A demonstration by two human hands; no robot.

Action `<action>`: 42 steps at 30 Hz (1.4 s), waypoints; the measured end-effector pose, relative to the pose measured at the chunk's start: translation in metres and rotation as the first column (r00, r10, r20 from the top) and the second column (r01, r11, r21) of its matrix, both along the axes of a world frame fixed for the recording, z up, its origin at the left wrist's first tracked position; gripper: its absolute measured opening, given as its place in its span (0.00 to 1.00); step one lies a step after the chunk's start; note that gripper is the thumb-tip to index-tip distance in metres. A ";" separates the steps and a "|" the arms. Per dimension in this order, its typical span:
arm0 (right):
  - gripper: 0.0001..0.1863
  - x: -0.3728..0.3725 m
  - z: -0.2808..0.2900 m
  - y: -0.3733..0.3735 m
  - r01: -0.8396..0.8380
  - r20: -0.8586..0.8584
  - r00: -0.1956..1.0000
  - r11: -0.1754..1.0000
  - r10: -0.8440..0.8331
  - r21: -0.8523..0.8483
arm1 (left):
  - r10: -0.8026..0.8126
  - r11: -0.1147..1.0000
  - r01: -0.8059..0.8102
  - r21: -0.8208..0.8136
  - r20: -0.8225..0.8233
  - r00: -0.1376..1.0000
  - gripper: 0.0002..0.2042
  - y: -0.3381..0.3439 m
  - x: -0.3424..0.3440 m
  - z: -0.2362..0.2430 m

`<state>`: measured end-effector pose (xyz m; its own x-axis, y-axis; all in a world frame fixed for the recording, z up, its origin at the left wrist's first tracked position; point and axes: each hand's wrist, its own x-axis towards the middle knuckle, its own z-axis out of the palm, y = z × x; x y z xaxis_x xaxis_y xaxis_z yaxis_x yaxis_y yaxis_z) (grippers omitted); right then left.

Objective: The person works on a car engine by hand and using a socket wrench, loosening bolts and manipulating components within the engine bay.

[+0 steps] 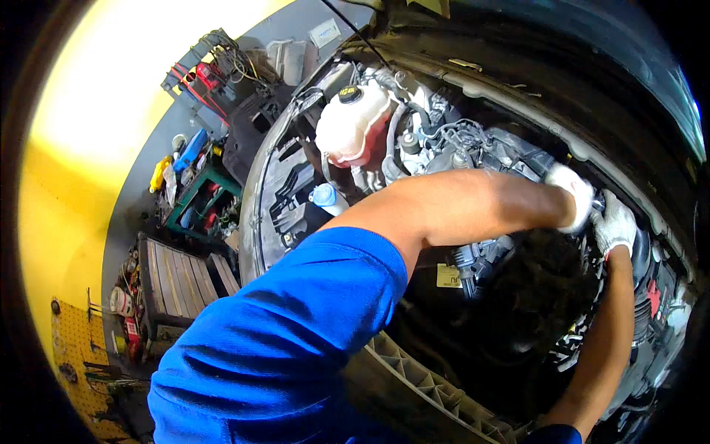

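Note:
My left hand, in a white knit glove, reaches across the engine bay to its far right side. The fingers are curled closed at the rear of the engine, and what they hold is hidden. Right beside it is my right hand, gloved the same way, its fingers bent around something at the same spot that I cannot make out. A small shiny bit shows between the two gloves, too small to name. My left forearm hides part of the engine.
A white coolant tank with a black cap and a blue-capped reservoir stand on the left. The raised hood hangs overhead. Below my left arm is a dark cavity with a connector. A slatted bench and green tool cart are outside.

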<state>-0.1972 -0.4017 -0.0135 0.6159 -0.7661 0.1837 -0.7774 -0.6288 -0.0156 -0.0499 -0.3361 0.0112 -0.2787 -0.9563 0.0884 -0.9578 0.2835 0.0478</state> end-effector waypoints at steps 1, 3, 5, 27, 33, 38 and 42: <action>0.24 -0.009 -0.031 -0.016 -0.003 0.006 1.000 1.000 0.004 -0.013 | 0.040 0.998 -0.039 0.049 -0.008 0.999 0.19 0.006 -0.009 -0.014; 0.21 -0.001 -0.024 -0.038 0.030 -0.057 0.998 1.000 -0.030 0.004 | 0.087 0.986 -0.086 0.141 0.002 0.996 0.17 -0.008 -0.028 -0.022; 0.21 -0.013 -0.033 -0.049 0.050 -0.048 0.997 0.996 -0.054 -0.070 | 0.133 0.969 -0.131 0.209 0.003 0.991 0.16 -0.022 -0.047 -0.038; 0.20 -0.002 -0.104 -0.040 0.208 0.531 0.792 0.951 -0.302 0.229 | 0.301 0.900 -0.339 0.273 0.171 0.938 0.16 -0.043 -0.066 0.017; 0.15 0.019 -0.102 0.004 0.298 0.563 0.759 0.943 -0.327 0.146 | 0.208 0.963 -0.230 0.140 0.153 0.966 0.19 -0.044 -0.022 0.002; 0.13 0.011 -0.095 0.006 0.259 0.397 0.862 0.948 -0.314 0.186 | 0.253 0.947 -0.283 0.152 0.189 0.949 0.26 -0.026 -0.037 0.018; 0.20 0.012 -0.116 -0.012 0.260 0.407 0.849 0.937 -0.337 0.233 | 0.473 0.858 -0.476 0.191 0.063 0.879 0.25 -0.033 -0.062 0.021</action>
<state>-0.1851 -0.4137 -0.1299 0.2392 -0.9423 0.2343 -0.8163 -0.3258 -0.4769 -0.1120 -0.3690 0.0320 0.2136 -0.9703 -0.1138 -0.9748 -0.2194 0.0409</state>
